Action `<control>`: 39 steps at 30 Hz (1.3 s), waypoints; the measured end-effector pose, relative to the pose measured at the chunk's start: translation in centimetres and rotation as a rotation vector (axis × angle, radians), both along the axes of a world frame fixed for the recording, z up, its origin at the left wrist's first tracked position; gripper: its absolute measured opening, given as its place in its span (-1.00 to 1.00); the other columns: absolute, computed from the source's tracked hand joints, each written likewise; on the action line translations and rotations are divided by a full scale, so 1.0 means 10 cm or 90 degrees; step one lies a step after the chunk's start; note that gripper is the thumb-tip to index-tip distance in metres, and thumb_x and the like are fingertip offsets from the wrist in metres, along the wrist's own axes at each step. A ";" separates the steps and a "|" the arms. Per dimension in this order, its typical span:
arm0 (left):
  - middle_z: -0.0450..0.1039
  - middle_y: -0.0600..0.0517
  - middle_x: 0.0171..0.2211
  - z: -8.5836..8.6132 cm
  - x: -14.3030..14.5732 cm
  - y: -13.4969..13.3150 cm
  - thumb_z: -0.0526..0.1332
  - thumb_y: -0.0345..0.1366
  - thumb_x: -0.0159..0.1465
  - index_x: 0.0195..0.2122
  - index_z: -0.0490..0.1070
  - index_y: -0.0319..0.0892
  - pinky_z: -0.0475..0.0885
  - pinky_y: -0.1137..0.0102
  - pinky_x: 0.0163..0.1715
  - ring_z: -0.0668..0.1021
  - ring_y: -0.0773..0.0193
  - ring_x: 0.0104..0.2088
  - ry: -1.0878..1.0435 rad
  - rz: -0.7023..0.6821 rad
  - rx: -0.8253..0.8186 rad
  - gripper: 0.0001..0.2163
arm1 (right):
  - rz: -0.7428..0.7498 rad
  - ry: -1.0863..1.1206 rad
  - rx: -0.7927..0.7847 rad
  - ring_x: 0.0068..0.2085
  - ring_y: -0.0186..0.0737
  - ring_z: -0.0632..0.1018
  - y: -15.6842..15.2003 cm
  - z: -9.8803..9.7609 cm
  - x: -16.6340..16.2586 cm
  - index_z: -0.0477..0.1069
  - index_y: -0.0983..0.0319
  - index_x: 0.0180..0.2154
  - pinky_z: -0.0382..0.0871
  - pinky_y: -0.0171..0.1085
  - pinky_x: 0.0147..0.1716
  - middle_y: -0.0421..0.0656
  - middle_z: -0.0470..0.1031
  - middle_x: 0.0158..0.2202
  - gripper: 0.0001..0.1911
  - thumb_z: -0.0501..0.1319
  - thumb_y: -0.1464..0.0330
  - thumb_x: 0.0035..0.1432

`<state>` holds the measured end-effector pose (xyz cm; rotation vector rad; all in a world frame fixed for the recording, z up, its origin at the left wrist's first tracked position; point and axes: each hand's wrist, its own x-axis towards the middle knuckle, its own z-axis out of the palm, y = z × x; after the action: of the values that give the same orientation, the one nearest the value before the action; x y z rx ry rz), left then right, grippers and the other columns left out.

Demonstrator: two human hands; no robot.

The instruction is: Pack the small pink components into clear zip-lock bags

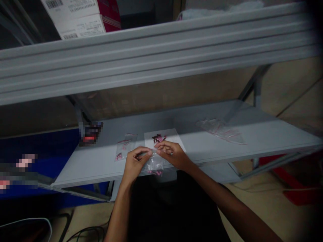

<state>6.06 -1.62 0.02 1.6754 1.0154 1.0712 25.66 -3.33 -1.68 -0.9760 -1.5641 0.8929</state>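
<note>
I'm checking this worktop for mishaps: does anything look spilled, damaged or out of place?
Nothing clearly stands out. The loose pink and dark pieces sit bunched on the white sheet, with none visibly scattered beyond it; the clear plastic bags at right merely lie in a loose, uneven spread.

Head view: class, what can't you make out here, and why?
All in the head view:
Pieces in the held bag: too small to count.
White sheet: near edge partly hidden by the right hand.
Box: cut off by the top edge; print too small.
Dark item: pixelated.
</note>
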 end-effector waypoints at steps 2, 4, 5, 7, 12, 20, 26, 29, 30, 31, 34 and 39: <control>0.57 -0.05 -0.28 0.00 0.00 0.00 0.34 -0.24 0.21 -0.31 0.59 -0.18 0.43 0.41 -0.27 0.56 0.20 -0.23 -0.003 -0.014 0.011 -0.87 | 0.013 -0.015 0.013 -0.41 -0.30 0.46 0.01 -0.02 -0.01 0.50 0.24 -0.27 0.30 -0.34 -0.43 -0.17 0.49 -0.38 -0.82 0.25 0.25 0.23; 0.57 -0.04 -0.28 -0.01 0.00 0.01 0.35 -0.24 0.20 -0.31 0.59 -0.18 0.42 0.42 -0.29 0.56 0.21 -0.23 -0.002 -0.021 0.010 -0.88 | 0.014 -0.036 0.025 -0.41 -0.30 0.45 0.01 -0.03 0.00 0.48 0.24 -0.33 0.29 -0.33 -0.42 -0.18 0.48 -0.39 -0.80 0.23 0.25 0.24; 0.57 -0.04 -0.28 -0.02 0.00 0.01 0.35 -0.24 0.20 -0.31 0.59 -0.17 0.42 0.43 -0.30 0.56 0.21 -0.23 -0.001 -0.022 0.007 -0.88 | 0.013 -0.040 0.025 -0.41 -0.31 0.44 0.01 -0.02 0.00 0.48 0.24 -0.34 0.28 -0.34 -0.43 -0.18 0.48 -0.40 -0.80 0.23 0.24 0.24; 0.57 -0.03 -0.28 -0.03 0.00 0.01 0.36 -0.25 0.19 -0.31 0.60 -0.16 0.41 0.44 -0.30 0.57 0.22 -0.23 -0.001 -0.025 -0.001 -0.89 | 0.018 -0.038 0.016 -0.43 -0.32 0.43 0.01 -0.03 0.01 0.47 0.24 -0.33 0.25 -0.35 -0.45 -0.20 0.46 -0.42 -0.80 0.24 0.24 0.24; 0.58 -0.02 -0.29 -0.04 0.00 0.00 0.37 -0.26 0.18 -0.31 0.60 -0.17 0.42 0.43 -0.30 0.57 0.25 -0.27 -0.016 -0.033 -0.010 -0.89 | 0.031 -0.032 0.002 -0.43 -0.33 0.41 0.01 -0.07 0.01 0.46 0.24 -0.32 0.26 -0.36 -0.44 -0.21 0.44 -0.41 -0.77 0.23 0.21 0.24; 0.58 -0.02 -0.35 -0.07 0.02 0.02 0.38 -0.21 0.16 -0.35 0.61 -0.18 0.44 0.42 -0.36 0.56 0.25 -0.36 -0.007 0.003 0.007 -0.86 | 0.061 0.005 -0.056 -0.46 -0.34 0.43 0.04 -0.09 0.03 0.49 0.26 -0.34 0.28 -0.34 -0.46 -0.20 0.46 -0.46 -0.71 0.27 0.14 0.19; 0.58 -0.03 -0.33 -0.07 0.01 0.01 0.38 -0.24 0.18 -0.36 0.61 -0.18 0.42 0.43 -0.35 0.57 0.25 -0.32 0.002 -0.025 0.014 -0.89 | 0.058 0.031 -0.071 -0.48 -0.36 0.40 0.04 -0.07 0.02 0.48 0.26 -0.38 0.27 -0.35 -0.47 -0.23 0.43 -0.51 -0.73 0.32 0.17 0.14; 0.58 -0.03 -0.32 -0.06 -0.01 0.01 0.37 -0.25 0.18 -0.35 0.60 -0.18 0.42 0.42 -0.32 0.57 0.24 -0.30 -0.002 -0.021 0.013 -0.89 | 0.070 0.028 -0.067 -0.49 -0.36 0.39 0.04 -0.06 0.00 0.48 0.27 -0.36 0.24 -0.36 -0.49 -0.23 0.42 -0.51 -0.73 0.30 0.17 0.16; 0.58 -0.02 -0.32 -0.05 -0.01 0.00 0.37 -0.24 0.19 -0.35 0.60 -0.18 0.42 0.42 -0.31 0.57 0.24 -0.30 -0.007 -0.015 0.010 -0.88 | 0.072 0.023 -0.066 -0.49 -0.36 0.38 0.04 -0.05 0.00 0.48 0.27 -0.36 0.22 -0.37 -0.50 -0.23 0.41 -0.51 -0.72 0.29 0.16 0.17; 0.58 -0.02 -0.32 -0.05 -0.02 0.00 0.37 -0.24 0.19 -0.34 0.60 -0.18 0.41 0.42 -0.30 0.56 0.24 -0.30 -0.012 -0.008 0.006 -0.88 | 0.075 0.019 -0.065 -0.50 -0.37 0.37 0.04 -0.04 -0.01 0.49 0.27 -0.35 0.21 -0.37 -0.51 -0.23 0.40 -0.51 -0.71 0.28 0.16 0.18; 0.57 0.00 -0.36 -0.04 -0.03 0.00 0.37 -0.23 0.18 -0.35 0.59 -0.18 0.41 0.43 -0.30 0.55 0.26 -0.33 -0.021 0.009 -0.009 -0.87 | 0.071 0.008 -0.050 -0.50 -0.37 0.35 0.03 -0.03 0.00 0.48 0.27 -0.37 0.18 -0.37 -0.51 -0.23 0.39 -0.49 -0.69 0.27 0.14 0.19; 0.58 -0.04 -0.33 -0.02 0.00 -0.02 0.40 -0.21 0.15 -0.33 0.60 -0.20 0.41 0.41 -0.30 0.56 0.22 -0.32 -0.009 -0.019 -0.034 -0.83 | 0.070 -0.007 0.028 -0.39 -0.31 0.40 0.01 -0.01 0.05 0.47 0.25 -0.38 0.24 -0.34 -0.40 -0.19 0.42 -0.41 -0.70 0.25 0.14 0.21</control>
<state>6.04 -1.84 -0.15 1.6336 0.9975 1.0268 26.13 -3.27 -1.73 -0.8732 -1.6527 0.9264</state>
